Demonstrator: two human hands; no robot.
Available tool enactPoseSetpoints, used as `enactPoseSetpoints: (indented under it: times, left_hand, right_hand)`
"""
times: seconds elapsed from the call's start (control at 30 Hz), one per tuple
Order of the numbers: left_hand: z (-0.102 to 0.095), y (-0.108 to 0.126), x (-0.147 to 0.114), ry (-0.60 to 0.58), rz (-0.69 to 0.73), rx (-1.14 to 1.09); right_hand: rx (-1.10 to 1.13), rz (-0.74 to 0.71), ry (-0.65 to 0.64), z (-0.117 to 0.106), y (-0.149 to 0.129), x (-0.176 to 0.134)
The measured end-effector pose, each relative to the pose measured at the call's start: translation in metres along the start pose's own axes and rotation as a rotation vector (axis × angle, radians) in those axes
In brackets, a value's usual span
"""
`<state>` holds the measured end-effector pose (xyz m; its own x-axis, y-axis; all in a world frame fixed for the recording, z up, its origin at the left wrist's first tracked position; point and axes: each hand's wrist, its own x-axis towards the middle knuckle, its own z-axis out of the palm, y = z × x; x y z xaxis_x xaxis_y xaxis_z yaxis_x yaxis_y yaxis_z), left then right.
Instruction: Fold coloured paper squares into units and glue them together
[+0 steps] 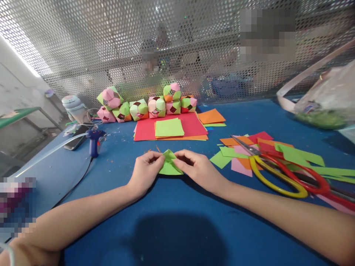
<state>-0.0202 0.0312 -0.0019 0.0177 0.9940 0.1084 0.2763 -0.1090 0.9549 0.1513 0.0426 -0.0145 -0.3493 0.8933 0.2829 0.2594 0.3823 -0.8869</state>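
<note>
One folded green paper (169, 169) is being held between the left hand (146, 171) and the right hand (199, 170), near the middle of the blue table (246, 122). The left hand is pinching its left side between thumb and fingers, and the right hand is pinching its right side likewise. Just beyond, red paper (194, 125) is lying flat, with green squares (169, 128) resting on it. Paper balls (156, 105) are sitting behind, some stacked. Leftward, a blue glue gun (94, 145) is resting; rightward, scissors (253, 150) are lying over loose paper pieces (220, 159).
</note>
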Motion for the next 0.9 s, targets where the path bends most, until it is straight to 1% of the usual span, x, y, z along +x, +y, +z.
enactPoseSetpoints:
  times: [0.1, 0.3, 0.43, 0.53, 0.67, 0.73, 0.9]
  left_hand:
    - [0.0013, 0.0011, -0.0004, -0.017, -0.011, -0.004]
    - [0.005, 0.002, -0.0015, -0.095, -0.034, 0.004]
    - [0.0064, 0.0, -0.0018, -0.133, -0.027, 0.011]
    - [0.0063, 0.0, -0.0023, -0.094, -0.012, -0.019]
    - [0.0058, 0.0015, -0.003, -0.024, 0.003, -0.066]
    - [0.0058, 0.0021, -0.0032, -0.013, 0.003, -0.076]
    - [0.0055, 0.0038, -0.0035, -0.032, 0.034, -0.037]
  right_hand:
    - [-0.029, -0.014, 0.022, 0.0024, 0.0039, 0.0003]
    - [-0.109, -0.039, 0.086, 0.0033, 0.006, 0.0005]
    - [-0.157, -0.118, 0.095, 0.0053, 0.0045, -0.0006]
    - [-0.195, -0.158, 0.1, 0.0068, 0.0041, -0.0013]
    - [-0.185, -0.079, 0.132, 0.0063, 0.0037, -0.0015]
    - [-0.181, -0.059, 0.116, 0.0053, 0.0027, -0.0016]
    - [-0.196, -0.104, 0.107, 0.0046, 0.0006, -0.0022]
